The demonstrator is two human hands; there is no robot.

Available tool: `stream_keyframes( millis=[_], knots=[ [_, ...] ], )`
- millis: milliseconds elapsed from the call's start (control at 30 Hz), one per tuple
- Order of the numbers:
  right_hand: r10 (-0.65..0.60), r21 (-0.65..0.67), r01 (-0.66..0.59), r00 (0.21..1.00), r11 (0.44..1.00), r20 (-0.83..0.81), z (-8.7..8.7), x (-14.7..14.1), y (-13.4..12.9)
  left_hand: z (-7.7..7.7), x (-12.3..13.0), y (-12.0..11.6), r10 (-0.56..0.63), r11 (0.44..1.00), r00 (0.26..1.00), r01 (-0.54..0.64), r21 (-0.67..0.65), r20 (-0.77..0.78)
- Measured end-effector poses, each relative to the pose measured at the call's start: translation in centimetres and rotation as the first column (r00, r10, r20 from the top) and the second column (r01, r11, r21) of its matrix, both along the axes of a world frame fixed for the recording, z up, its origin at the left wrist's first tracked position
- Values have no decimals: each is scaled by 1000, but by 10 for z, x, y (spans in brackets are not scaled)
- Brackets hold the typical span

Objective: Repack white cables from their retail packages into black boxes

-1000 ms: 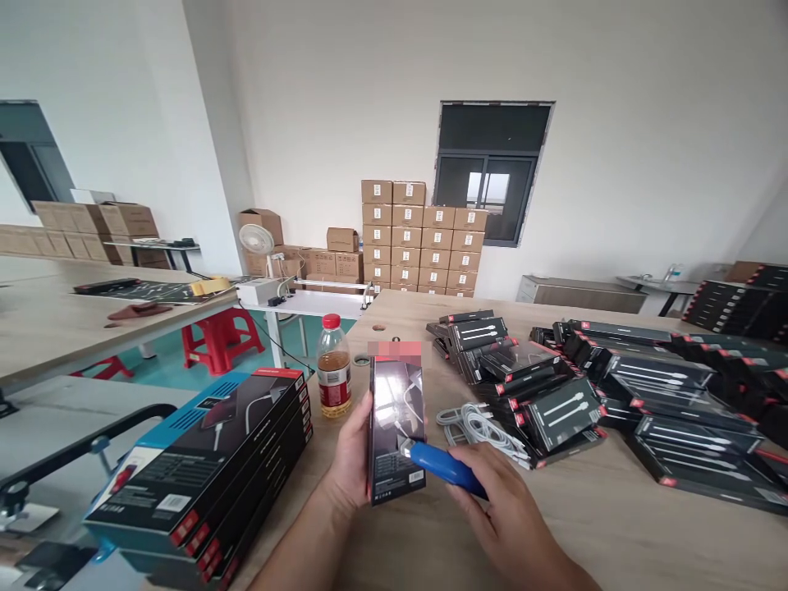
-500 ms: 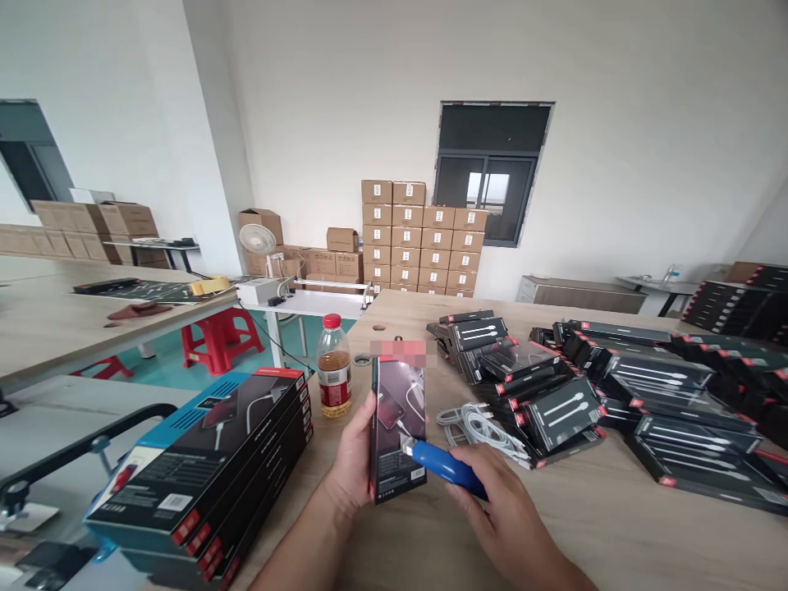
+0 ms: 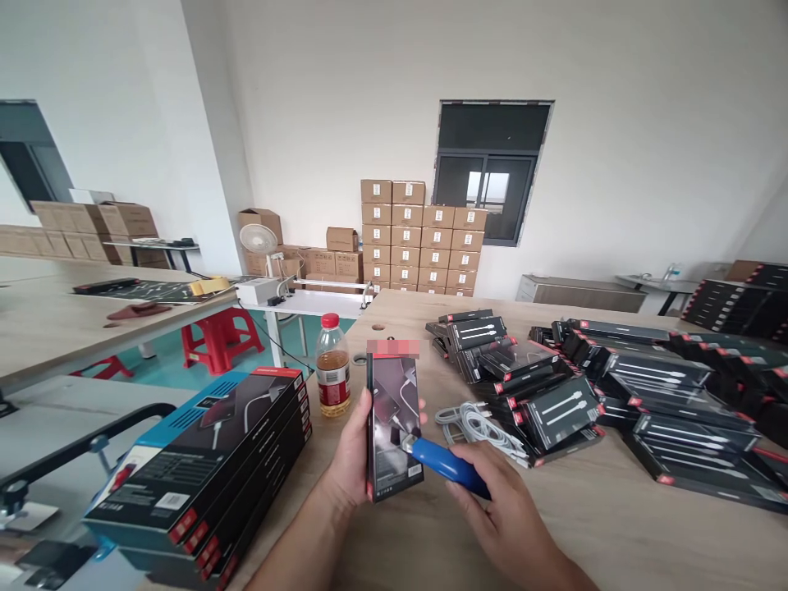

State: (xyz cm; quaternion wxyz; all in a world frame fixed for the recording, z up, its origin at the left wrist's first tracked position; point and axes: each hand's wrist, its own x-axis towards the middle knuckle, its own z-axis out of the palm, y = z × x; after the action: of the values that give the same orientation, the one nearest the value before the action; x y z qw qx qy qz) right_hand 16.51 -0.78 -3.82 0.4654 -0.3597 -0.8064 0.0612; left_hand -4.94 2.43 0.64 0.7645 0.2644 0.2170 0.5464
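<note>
In the middle of the head view, a black and red cable box (image 3: 394, 419) stands tilted in my left hand (image 3: 352, 451). The fingers wrap round its left side and back, and fingertips show at its right edge. My right hand (image 3: 496, 501) is closed round a blue utility knife (image 3: 449, 466). The knife's metal tip lies at or just in front of the box's lower face; whether it touches, I cannot tell. Right of the box, a bundle of grey-white cables (image 3: 483, 431) rests on the wooden table (image 3: 406, 550).
Stacked black boxes (image 3: 215, 460) stand at the left, beside a machine with a black bar (image 3: 67, 460). A red-capped drink bottle (image 3: 333, 369) is behind my left hand. Loose piles of cable boxes (image 3: 510, 357) cover the right side. Brown cartons (image 3: 406, 238) are stacked by the wall.
The cable box has shifted slightly left and turned a little in my left hand, so glare shows on its face. The knife stays at nearly the same place.
</note>
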Motion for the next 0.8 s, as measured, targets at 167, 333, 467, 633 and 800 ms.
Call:
stream_keyframes(
  millis=[167, 333, 467, 633, 800],
  knots=[
    [-9, 3, 9, 999, 1000, 32, -2, 0, 0, -7, -1, 0, 23, 999, 997, -25, -26, -72],
    [7, -18, -6, 999, 1000, 43, 0, 0, 1, -7, -1, -2, 11, 1000, 996, -12, -9, -90],
    [16, -18, -16, 999, 1000, 38, 2, 0, 0, -8, -2, -3, 19, 999, 994, -15, 35, -103],
    [8, -4, -8, 1000, 1000, 31, 2, 0, -1, -12, -4, -2, 20, 998, 995, -14, 59, -98],
    [1, -15, -1, 1000, 1000, -8, 0, -1, -1, -12, 2, -4, 3, 996, 992, 9, 94, -126]
  ],
)
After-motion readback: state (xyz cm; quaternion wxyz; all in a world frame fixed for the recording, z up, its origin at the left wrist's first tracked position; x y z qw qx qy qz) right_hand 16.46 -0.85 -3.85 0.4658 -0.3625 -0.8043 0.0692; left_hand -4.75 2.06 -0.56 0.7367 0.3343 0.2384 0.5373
